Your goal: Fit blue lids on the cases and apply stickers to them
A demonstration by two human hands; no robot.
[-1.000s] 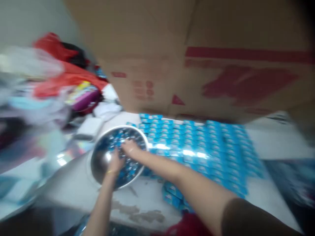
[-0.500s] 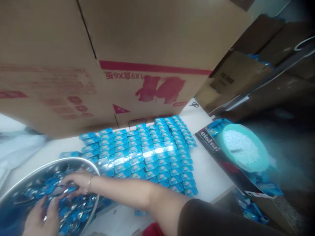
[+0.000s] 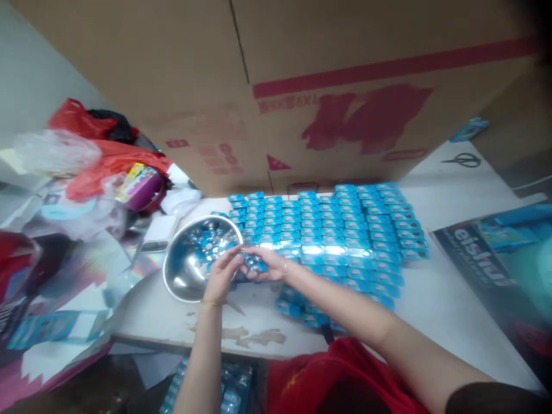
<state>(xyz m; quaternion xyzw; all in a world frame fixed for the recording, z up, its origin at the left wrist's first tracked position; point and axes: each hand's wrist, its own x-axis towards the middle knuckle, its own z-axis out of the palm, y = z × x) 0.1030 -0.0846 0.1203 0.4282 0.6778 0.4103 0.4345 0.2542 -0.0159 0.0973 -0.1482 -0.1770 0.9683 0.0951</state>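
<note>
A metal bowl (image 3: 176, 287) holds many small blue and silver round pieces (image 3: 207, 244). At the bowl's right rim my left hand (image 3: 226, 269) has its fingers bent against the edge of my right hand; whether it holds anything is hidden. My right hand (image 3: 266, 263) is curled around a cluster of blue and silver pieces (image 3: 255, 264). Both hands are together, above the table's near side. Behind and to the right, overlapping rows of blue cards (image 3: 323, 236) cover the white table (image 3: 426, 310).
A large cardboard box (image 3: 207, 75) stands behind the cards. Scissors (image 3: 462, 160) lie at the back right, above a dark printed sheet (image 3: 474, 253). Red plastic bags (image 3: 107, 164), a purple item (image 3: 149, 192) and papers crowd the left. A white case (image 3: 160, 229) is beside the bowl.
The view has swung left and pulled back. Both hands have come up out of the bowl to its right rim, with pieces in my right hand.
</note>
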